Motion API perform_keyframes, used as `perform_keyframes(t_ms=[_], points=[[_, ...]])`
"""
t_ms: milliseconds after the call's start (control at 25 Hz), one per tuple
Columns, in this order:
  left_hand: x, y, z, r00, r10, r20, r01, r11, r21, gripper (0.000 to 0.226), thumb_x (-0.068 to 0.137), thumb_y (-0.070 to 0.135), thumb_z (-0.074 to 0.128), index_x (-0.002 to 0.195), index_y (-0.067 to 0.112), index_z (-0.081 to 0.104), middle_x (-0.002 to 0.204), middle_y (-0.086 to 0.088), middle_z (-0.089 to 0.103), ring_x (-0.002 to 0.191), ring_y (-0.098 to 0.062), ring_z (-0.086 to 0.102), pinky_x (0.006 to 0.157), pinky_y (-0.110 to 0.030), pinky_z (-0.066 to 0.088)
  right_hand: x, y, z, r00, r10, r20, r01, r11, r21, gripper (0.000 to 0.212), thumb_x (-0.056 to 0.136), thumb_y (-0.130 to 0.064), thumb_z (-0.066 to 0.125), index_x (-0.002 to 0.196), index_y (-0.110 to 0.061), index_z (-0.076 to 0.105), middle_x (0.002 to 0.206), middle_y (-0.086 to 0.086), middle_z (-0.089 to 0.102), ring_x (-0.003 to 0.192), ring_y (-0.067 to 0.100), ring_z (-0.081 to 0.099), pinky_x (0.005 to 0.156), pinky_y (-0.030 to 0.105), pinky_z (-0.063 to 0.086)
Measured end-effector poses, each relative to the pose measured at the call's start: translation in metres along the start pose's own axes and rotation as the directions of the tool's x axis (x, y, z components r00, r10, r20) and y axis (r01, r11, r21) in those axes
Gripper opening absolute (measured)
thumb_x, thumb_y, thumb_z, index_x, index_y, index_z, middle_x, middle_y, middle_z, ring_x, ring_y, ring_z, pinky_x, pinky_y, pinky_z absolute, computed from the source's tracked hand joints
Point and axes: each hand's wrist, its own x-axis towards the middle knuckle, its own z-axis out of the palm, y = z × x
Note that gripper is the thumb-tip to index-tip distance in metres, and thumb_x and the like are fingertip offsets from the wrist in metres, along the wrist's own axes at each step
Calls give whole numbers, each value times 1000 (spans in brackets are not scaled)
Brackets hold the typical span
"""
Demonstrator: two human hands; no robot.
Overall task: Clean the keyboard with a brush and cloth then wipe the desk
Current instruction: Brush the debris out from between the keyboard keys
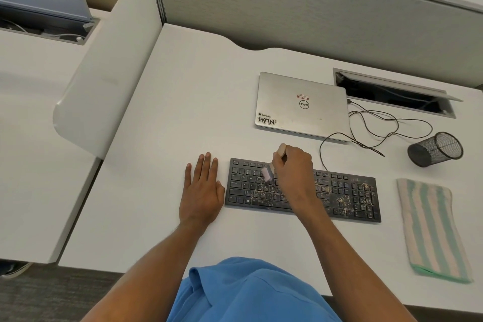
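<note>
A black keyboard (303, 189) is laid on the white desk (183, 102), its keys strewn with pale crumbs, thickest across the lower middle and the right half. A brush (271, 167) is gripped in the right hand (294, 167): the fingers (278, 162) are curled round its pale handle, and the blurred whitish bristles are pointed down onto the upper left rows of keys. The left hand (202, 191) is pressed flat on the desk just beside the keyboard's left edge, fingers straight and close together (the thumb seems to touch the keyboard's corner). A striped green-and-cream cloth (431, 230) is left folded on the desk to the right of the keyboard, apart from it. Behind the keyboard a closed silver laptop (303, 106) is seen, with a thin black cable (386, 125) looped beside it and a mesh pen cup (435, 149) tipped on its side.
</note>
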Motion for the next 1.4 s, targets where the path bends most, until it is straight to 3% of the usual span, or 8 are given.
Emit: perform_keyframes(t_ms=[160, 560, 760, 920, 1080, 1160, 1280, 1400], points=[[0, 0, 1, 1000, -1, 6, 0, 1000, 12, 66, 104, 32, 29, 166, 11, 27, 176, -9, 18, 164, -24, 11, 132, -52, 9, 1, 1, 7, 998, -20, -59, 24, 998, 64, 34, 102, -19, 52, 69, -14, 48, 67, 2, 53, 59, 13, 41, 53, 27, 32], [1, 0, -1, 1000, -2, 4, 2, 1000, -2, 67, 102, 31, 30, 166, 11, 28, 176, -9, 18, 164, -24, 11, 132, -52, 9, -5, 3, 4, 999, 11, 42, -8, 998, -59, 29, 101, -18, 52, 73, -9, 55, 67, 3, 56, 55, 11, 43, 49, 23, 30], [0, 0, -1, 1000, 1, -1, -1, 1000, -3, 67, 102, 31, 29, 165, 10, 29, 175, -10, 20, 163, -25, 13, 132, -52, 9, -4, -3, 14, 998, -47, -29, 49, 996, 73, 35, 102, -22, 50, 68, -13, 49, 68, 5, 55, 60, 15, 44, 54, 28, 33], [0, 1, -1, 1000, 1, -9, -1, 1000, -11, 67, 102, 31, 30, 165, 10, 31, 175, -10, 21, 163, -26, 15, 132, -53, 11, -12, -3, 17, 996, -74, 43, 71, 996, 60, 38, 103, -18, 48, 65, -17, 46, 67, 0, 50, 59, 9, 40, 53, 21, 27], [0, 1, -1, 1000, 4, -3, -4, 1000, -9, 67, 102, 31, 29, 166, 10, 28, 175, -10, 19, 164, -25, 12, 132, -52, 9, -11, 1, 4, 990, -51, 130, 54, 998, -19, 31, 102, -15, 49, 74, -5, 58, 70, 8, 61, 56, 7, 48, 51, 22, 36], [0, 0, -1, 1000, 3, -2, -3, 1000, -11, 67, 103, 31, 28, 166, 10, 28, 175, -10, 18, 164, -24, 11, 133, -52, 8, -7, 1, 2, 996, -28, 84, 32, 999, -43, 29, 102, -18, 51, 76, -7, 58, 72, 7, 60, 59, 13, 47, 51, 26, 36], [0, 1, -2, 1000, 3, -6, -3, 1000, -7, 67, 102, 30, 29, 165, 9, 30, 175, -11, 21, 163, -26, 14, 132, -53, 10, -6, -6, 4, 998, -56, 11, 56, 998, -1, 32, 103, -19, 50, 72, -10, 53, 69, 2, 54, 58, 10, 42, 50, 18, 30], [0, 1, -2, 1000, 5, -7, -5, 1000, -11, 67, 102, 30, 29, 165, 9, 31, 174, -11, 22, 163, -26, 15, 132, -53, 11, -11, -9, 9, 997, -68, 39, 67, 997, 28, 34, 103, -16, 48, 71, -6, 52, 69, 4, 54, 57, 7, 44, 49, 19, 32]])
